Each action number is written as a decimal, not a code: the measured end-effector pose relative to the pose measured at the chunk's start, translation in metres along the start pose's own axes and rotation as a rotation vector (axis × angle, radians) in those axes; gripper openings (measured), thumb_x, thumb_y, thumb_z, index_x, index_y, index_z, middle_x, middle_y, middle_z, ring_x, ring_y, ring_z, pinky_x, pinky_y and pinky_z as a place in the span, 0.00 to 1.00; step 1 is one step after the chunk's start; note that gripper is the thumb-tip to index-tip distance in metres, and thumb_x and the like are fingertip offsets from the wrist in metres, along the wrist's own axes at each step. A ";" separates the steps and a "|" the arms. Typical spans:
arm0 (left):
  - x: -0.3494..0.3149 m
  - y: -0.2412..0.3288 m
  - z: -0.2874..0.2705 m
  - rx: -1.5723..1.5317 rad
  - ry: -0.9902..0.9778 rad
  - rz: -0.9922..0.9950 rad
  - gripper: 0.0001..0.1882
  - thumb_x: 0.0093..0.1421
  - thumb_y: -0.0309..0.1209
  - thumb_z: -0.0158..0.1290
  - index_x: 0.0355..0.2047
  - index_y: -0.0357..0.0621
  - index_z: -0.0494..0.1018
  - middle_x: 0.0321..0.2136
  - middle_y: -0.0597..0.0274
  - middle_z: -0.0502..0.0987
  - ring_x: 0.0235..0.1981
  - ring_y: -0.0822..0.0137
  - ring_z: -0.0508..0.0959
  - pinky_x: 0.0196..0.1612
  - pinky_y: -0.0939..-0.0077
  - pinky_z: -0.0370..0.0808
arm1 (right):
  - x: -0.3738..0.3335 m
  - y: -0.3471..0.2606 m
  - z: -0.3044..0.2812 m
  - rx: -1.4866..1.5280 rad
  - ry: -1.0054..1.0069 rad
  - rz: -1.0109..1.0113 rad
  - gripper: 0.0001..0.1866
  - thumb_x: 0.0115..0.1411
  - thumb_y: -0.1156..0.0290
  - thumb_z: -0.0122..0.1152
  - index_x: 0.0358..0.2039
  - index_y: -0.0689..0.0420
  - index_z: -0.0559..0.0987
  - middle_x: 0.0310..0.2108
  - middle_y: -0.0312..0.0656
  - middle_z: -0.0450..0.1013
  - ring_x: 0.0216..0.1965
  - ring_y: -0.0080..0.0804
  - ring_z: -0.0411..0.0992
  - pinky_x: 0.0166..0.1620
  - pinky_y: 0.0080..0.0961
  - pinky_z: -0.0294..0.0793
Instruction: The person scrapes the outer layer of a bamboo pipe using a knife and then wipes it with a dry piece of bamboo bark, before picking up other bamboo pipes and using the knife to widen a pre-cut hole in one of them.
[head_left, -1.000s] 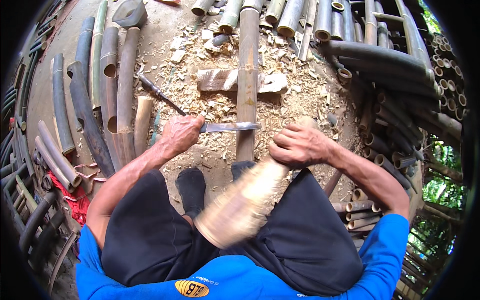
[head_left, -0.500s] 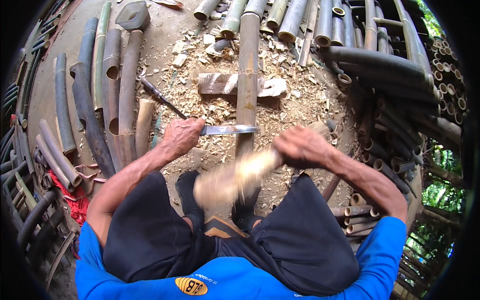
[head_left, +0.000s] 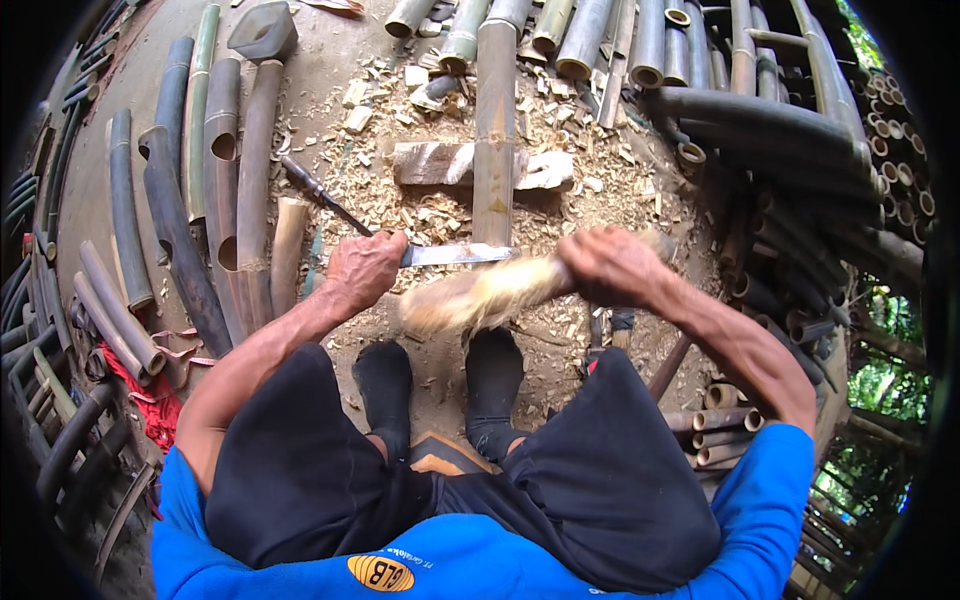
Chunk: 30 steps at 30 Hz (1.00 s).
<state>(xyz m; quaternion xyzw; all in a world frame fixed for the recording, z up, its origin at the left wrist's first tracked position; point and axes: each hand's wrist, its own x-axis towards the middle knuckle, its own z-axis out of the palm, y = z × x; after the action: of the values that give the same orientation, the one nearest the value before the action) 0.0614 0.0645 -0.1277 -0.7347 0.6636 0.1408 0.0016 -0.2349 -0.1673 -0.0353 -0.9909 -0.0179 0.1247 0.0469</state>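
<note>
- Upright bamboo pole at centre, running from between the feet toward the far stack, with a long knife blade laid crosswise on its near end.
- Left hand clenched around the knife handle, holding the blade level against the pole.
- Right hand gripping a wooden mallet, blurred in mid-swing just near of the blade.
- Likely hazard: a glancing blow sliding off the blade's back toward the left knuckles, which sit just beside the strike point.
- Further risk: blade twisting out of line, running the split off to one side, or the pole rolling off the wooden block under it.
- Dark-socked feet planted directly near of the pole, in the path of a slipped blade or dropped mallet.
- Shavings and chips littering the ground around the block, loose footing.
- Split bamboo halves ranged at left, whole bamboo tubes piled far and right, hemming in the swing.
- A second tool lying on the ground left of the pole.
</note>
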 end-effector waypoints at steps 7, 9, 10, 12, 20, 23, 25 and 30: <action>0.004 0.008 -0.005 -0.019 -0.067 -0.023 0.05 0.66 0.28 0.46 0.35 0.41 0.71 0.28 0.49 0.81 0.27 0.53 0.85 0.28 0.58 0.80 | 0.008 0.026 0.001 -0.162 -0.121 0.090 0.12 0.62 0.67 0.61 0.43 0.58 0.73 0.35 0.45 0.77 0.38 0.38 0.80 0.43 0.38 0.81; -0.013 0.005 0.001 -0.019 -0.124 -0.073 0.05 0.66 0.27 0.46 0.35 0.40 0.71 0.28 0.49 0.81 0.27 0.54 0.85 0.28 0.58 0.80 | 0.007 -0.016 -0.003 0.182 0.022 0.008 0.12 0.62 0.67 0.61 0.44 0.57 0.74 0.34 0.43 0.77 0.38 0.37 0.80 0.42 0.37 0.81; -0.009 0.003 0.004 -0.019 -0.079 -0.037 0.05 0.66 0.28 0.46 0.35 0.40 0.71 0.27 0.49 0.81 0.27 0.54 0.85 0.28 0.58 0.80 | 0.003 -0.022 -0.005 0.169 0.044 -0.143 0.14 0.61 0.67 0.62 0.45 0.56 0.75 0.34 0.42 0.77 0.36 0.35 0.79 0.42 0.36 0.81; 0.001 0.003 0.005 -0.012 -0.070 0.006 0.06 0.66 0.29 0.47 0.35 0.40 0.71 0.28 0.49 0.81 0.27 0.55 0.85 0.28 0.59 0.81 | 0.002 -0.006 -0.003 0.128 0.241 -0.369 0.14 0.59 0.65 0.65 0.42 0.56 0.75 0.32 0.44 0.77 0.34 0.36 0.78 0.40 0.37 0.81; 0.003 0.002 0.001 -0.061 -0.091 -0.006 0.06 0.66 0.28 0.47 0.35 0.39 0.71 0.25 0.47 0.80 0.24 0.53 0.83 0.27 0.57 0.79 | -0.001 0.002 0.000 0.066 0.278 -0.413 0.13 0.58 0.71 0.66 0.43 0.56 0.76 0.32 0.44 0.78 0.36 0.40 0.80 0.46 0.38 0.82; 0.009 0.000 0.006 -0.042 -0.032 0.057 0.05 0.65 0.27 0.47 0.34 0.38 0.70 0.25 0.46 0.81 0.25 0.51 0.84 0.27 0.55 0.79 | -0.001 0.043 -0.001 -0.041 -0.142 0.179 0.14 0.59 0.68 0.66 0.45 0.57 0.77 0.36 0.48 0.79 0.38 0.40 0.80 0.44 0.37 0.83; 0.005 -0.010 0.006 -0.047 -0.040 0.015 0.05 0.64 0.27 0.47 0.34 0.38 0.70 0.25 0.46 0.80 0.26 0.49 0.84 0.28 0.54 0.80 | 0.008 0.008 -0.004 0.008 -0.077 0.105 0.13 0.63 0.67 0.65 0.45 0.58 0.76 0.36 0.47 0.79 0.38 0.37 0.80 0.43 0.38 0.84; 0.006 0.000 0.004 -0.083 -0.087 0.000 0.04 0.63 0.26 0.48 0.34 0.39 0.70 0.25 0.46 0.80 0.26 0.48 0.84 0.29 0.53 0.79 | 0.004 0.028 -0.006 0.143 0.128 -0.094 0.15 0.57 0.67 0.68 0.42 0.59 0.76 0.32 0.43 0.78 0.36 0.37 0.80 0.43 0.37 0.82</action>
<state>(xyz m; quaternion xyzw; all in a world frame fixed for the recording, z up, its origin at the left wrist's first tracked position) 0.0605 0.0598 -0.1330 -0.7273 0.6565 0.2000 0.0000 -0.2291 -0.1950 -0.0336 -0.9891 -0.0525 0.0597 0.1243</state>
